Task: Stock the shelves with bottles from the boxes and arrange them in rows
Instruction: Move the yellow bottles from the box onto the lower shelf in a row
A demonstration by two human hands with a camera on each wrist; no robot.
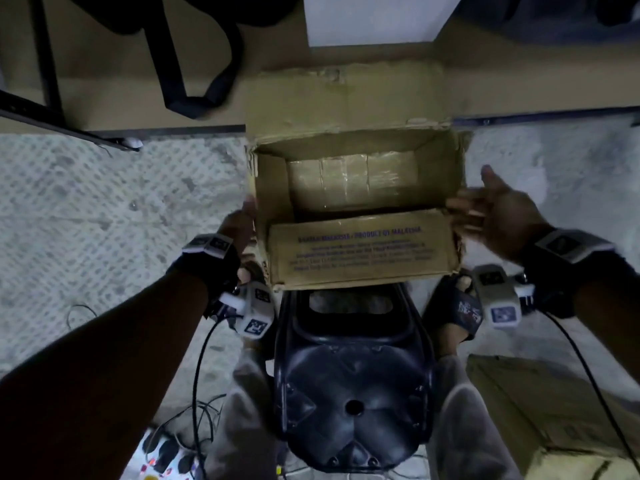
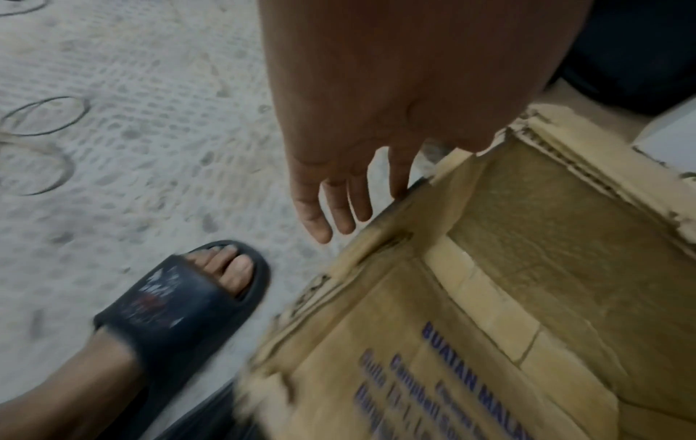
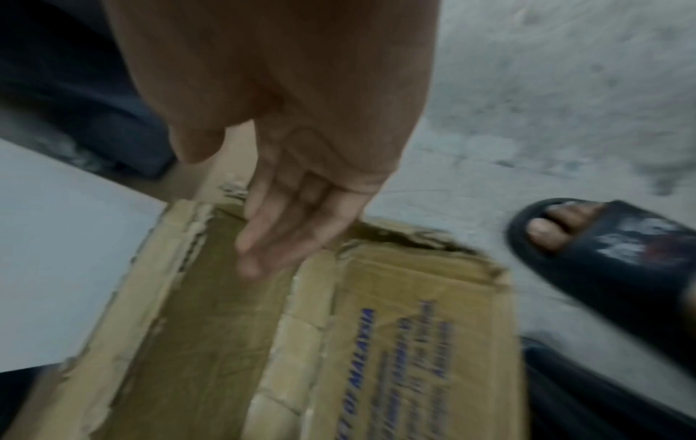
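Observation:
An open brown cardboard box with blue print on its near flap sits on the floor, and no bottle shows inside it. My left hand hangs at the box's left wall with straight fingers pointing down beside the corner of the box; its thumb is hidden. My right hand is spread at the right wall, holding nothing. In the right wrist view its fingers reach over the torn right edge of the box.
A black plastic stool stands between my legs, just behind the box. Another cardboard box lies at the lower right. A dark metal frame, a black strap and a white panel are beyond. Cables and a power strip lie lower left.

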